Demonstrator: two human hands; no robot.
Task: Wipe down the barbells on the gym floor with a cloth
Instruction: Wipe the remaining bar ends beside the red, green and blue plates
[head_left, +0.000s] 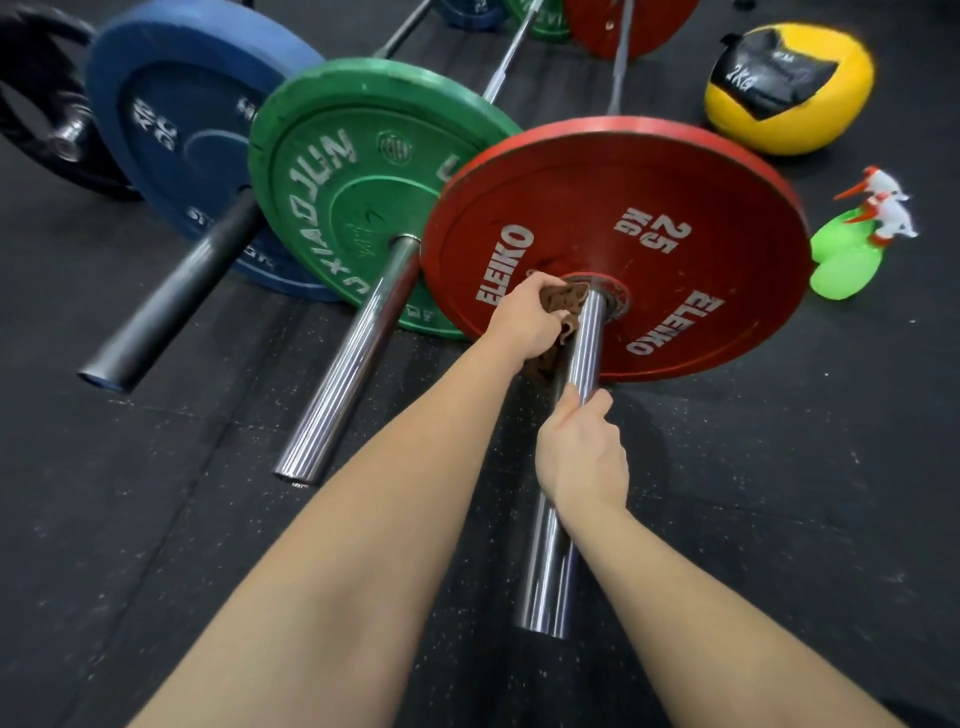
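While the left hand (524, 317) squeezes the soft cloth (565, 300), the right hand (582, 457) grips the smooth, slippery bar (545, 571); it looks heavy.

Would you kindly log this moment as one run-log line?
phase: wipe | left hand: holds brown cloth against chrome sleeve at red plate hub | right hand: grips same sleeve, nearer its end

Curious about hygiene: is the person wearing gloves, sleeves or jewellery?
No. The left hand and right hand are bare, without gloves, and the forearms show no sleeves. No watch, bracelet or ring is visible.
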